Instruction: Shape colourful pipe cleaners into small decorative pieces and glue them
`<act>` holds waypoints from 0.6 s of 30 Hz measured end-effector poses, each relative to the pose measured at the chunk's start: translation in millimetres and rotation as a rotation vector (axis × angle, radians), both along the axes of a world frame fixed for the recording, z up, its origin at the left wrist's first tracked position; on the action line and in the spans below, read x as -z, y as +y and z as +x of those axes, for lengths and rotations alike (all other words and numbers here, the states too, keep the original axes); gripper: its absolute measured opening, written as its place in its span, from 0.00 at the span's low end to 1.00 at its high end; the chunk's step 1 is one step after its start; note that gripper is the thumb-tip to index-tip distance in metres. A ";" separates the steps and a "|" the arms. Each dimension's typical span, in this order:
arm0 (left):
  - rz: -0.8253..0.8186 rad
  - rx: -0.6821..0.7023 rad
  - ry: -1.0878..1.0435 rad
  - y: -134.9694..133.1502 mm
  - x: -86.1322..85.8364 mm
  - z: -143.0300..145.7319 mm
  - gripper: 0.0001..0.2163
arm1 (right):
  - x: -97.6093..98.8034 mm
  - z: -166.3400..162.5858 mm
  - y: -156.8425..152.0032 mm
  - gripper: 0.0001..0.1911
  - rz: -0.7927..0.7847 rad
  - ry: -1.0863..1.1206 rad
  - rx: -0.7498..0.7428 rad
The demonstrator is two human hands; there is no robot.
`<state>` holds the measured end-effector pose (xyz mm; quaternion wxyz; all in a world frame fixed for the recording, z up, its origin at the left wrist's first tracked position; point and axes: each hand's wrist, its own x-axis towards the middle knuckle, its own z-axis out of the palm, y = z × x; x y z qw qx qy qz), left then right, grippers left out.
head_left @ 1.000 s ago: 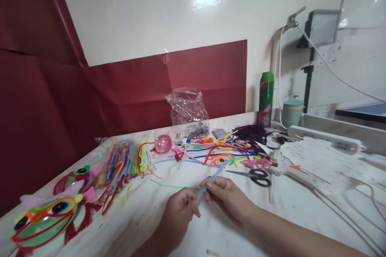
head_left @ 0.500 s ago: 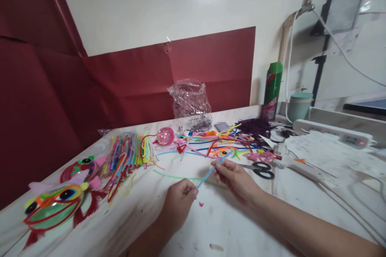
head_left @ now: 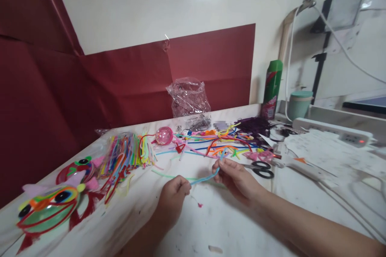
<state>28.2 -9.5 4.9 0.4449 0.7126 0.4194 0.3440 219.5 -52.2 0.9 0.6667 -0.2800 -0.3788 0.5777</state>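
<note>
Both of my hands pinch one light-blue pipe cleaner [head_left: 205, 178] just above the white table [head_left: 235, 225]. My left hand [head_left: 173, 197] is closed in a fist on its near end. My right hand [head_left: 237, 178] grips the far end, and the stem sags in a curve between them. A loose green pipe cleaner [head_left: 169, 176] lies on the table just behind my hands. Black-handled scissors [head_left: 261, 170] rest to the right of my right hand.
A heap of coloured pipe cleaners [head_left: 217, 144], a bundle of them [head_left: 126, 156], a pink ball [head_left: 165, 135], bright fish-like crafts [head_left: 48, 209], a glue gun [head_left: 298, 166], a power strip [head_left: 331, 132], a green can [head_left: 272, 88], a plastic bag [head_left: 188, 98].
My hands have drawn apart along the blue pipe cleaner, which now bends in a curve between them instead of standing straight. The view has shifted slightly.
</note>
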 end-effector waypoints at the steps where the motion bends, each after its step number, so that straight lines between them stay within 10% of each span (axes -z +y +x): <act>1: 0.000 0.013 -0.008 -0.8 -1.5 -0.2 0.09 | -0.3 0.5 0.5 0.10 0.010 0.013 -0.014; 18: 0.094 -0.056 0.085 4.3 5.2 -1.5 0.05 | 2.1 7.3 3.1 0.10 -0.087 -0.009 0.108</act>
